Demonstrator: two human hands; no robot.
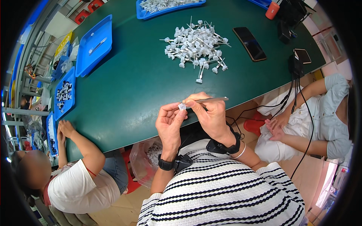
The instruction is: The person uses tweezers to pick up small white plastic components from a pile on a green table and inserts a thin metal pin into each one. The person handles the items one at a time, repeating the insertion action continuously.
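Between the thumb and fingers of my left hand (170, 119) is a small white plastic part (182, 107). My right hand (209, 115) grips a pair of metal tweezers (213, 100), whose back end points right. The tweezers' front end is at the white part, mostly hidden by my fingers. Both hands are close together just over the table's near edge. Beyond them on the green table (139, 90) lies a pile of white plastic pieces with thin metal stems (196, 43).
Blue trays (107, 41) line the left side; another blue tray (171, 13) with more white pieces is at the back. A phone (249, 44) lies right of the pile. People sit at left (83, 177) and right (320, 116). Black cables (301, 98) hang at right. A plastic bag (145, 160) sits below.
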